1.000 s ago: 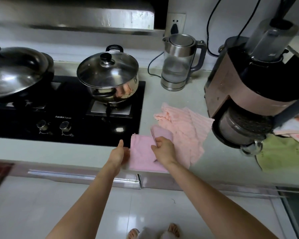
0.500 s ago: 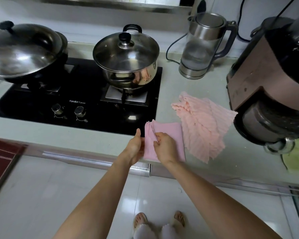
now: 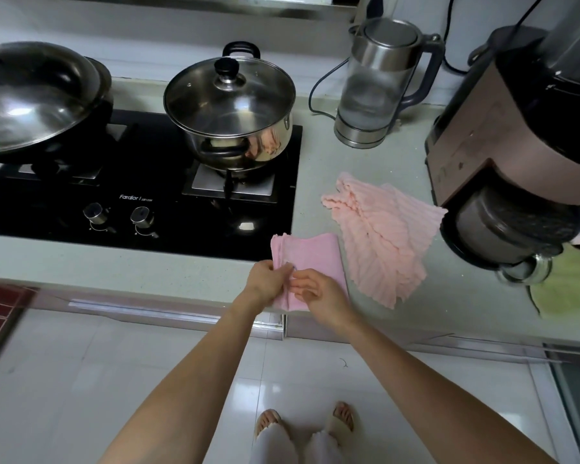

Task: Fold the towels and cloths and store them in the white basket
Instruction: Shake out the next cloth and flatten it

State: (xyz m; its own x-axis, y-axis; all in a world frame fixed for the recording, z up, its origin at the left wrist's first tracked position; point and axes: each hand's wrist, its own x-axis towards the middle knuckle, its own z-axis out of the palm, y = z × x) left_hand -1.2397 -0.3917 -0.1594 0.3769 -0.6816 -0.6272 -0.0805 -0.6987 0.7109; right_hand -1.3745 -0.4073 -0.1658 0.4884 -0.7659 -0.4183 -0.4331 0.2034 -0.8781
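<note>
At the counter's front edge (image 3: 168, 272), the left hand (image 3: 265, 279) pinches the left border of the folded pink cloth (image 3: 310, 252), while the right hand (image 3: 318, 291) rests on it with fingers curled, gripping its near part. Just right, partly touching, lies a ribbed peach towel (image 3: 379, 242); bare counter opens beyond it. Behind, the black hob (image 3: 168, 209) reads "Fardior", carrying a lidded steel pot (image 3: 230, 108) and wok (image 3: 37, 102); a kettle (image 3: 379, 82) stands farther back.
</note>
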